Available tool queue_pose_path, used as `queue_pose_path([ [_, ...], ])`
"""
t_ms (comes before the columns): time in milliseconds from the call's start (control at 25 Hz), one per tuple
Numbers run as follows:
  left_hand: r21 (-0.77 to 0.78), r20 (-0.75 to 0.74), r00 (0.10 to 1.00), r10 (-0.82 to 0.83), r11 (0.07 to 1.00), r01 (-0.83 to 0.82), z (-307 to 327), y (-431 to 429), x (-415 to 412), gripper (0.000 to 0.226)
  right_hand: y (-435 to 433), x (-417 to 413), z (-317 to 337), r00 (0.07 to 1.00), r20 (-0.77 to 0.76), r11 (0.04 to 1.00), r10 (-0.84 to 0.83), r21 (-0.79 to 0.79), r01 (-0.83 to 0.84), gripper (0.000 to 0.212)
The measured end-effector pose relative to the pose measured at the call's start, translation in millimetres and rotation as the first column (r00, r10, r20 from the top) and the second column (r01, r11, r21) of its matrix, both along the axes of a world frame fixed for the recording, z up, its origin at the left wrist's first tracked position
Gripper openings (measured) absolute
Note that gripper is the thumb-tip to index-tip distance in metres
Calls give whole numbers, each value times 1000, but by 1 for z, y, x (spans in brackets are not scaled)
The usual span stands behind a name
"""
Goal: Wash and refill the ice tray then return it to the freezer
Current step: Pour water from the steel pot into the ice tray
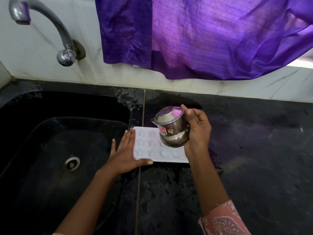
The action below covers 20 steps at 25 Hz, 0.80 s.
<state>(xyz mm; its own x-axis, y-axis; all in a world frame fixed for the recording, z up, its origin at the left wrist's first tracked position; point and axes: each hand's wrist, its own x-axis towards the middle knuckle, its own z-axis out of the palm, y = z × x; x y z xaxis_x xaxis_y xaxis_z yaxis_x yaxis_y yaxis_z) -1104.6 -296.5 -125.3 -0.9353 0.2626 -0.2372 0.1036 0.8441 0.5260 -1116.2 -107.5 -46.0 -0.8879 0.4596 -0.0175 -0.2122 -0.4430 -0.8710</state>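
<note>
We hold a steel jug (172, 127) in our right hand (198, 131), fingers wrapped around its body and thumb at the lid, tipping it over the tray (152, 146). The white tray lies flat on the wet black counter (254, 141), just right of the sink (55, 150), its star and round cells facing up. Our left hand (126, 153) lies open and flat, fingers straight against the tray's left end and thumb along its near edge, gripping nothing. The tap (50, 28) sticks out of the wall above the sink, and a purple curtain (194, 36) hangs behind the counter.
</note>
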Motion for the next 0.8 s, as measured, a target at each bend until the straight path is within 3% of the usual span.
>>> queue_pose_path([
  [640, 4, -25, 999, -20, 1000, 21, -1, 0, -1, 154, -14, -5, 9, 998, -8, 991, 59, 121, -57, 18],
  [800, 43, -18, 999, -30, 999, 30, 0, 0, -1, 142, -15, -4, 11, 998, -14, 989, 61, 134, -58, 18],
])
